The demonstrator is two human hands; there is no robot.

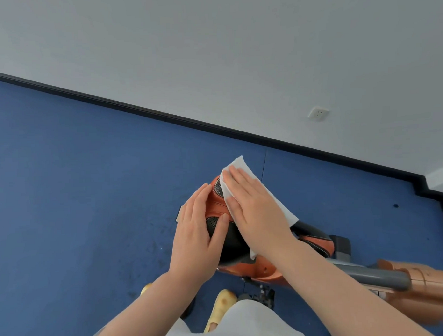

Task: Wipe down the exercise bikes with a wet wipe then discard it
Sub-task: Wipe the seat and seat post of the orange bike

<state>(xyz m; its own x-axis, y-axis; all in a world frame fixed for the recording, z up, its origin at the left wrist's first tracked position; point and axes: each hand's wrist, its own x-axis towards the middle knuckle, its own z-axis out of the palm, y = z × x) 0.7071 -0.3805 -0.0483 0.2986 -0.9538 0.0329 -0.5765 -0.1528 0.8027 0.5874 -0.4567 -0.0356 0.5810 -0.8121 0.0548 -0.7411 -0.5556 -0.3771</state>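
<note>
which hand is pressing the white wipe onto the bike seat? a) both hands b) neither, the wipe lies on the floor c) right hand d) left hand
c: the right hand lies flat on the wet wipe spread over the orange and black seat, while the left hand rests bare on the seat's side.

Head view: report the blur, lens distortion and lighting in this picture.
Head view: wide-angle bend shows in the baseboard running slanted; the bike frame at the right edge is smeared and soft; the right hand, wet wipe, left hand and saddle are fairly sharp; light is even and soft, without glare or hard shadows.
</note>
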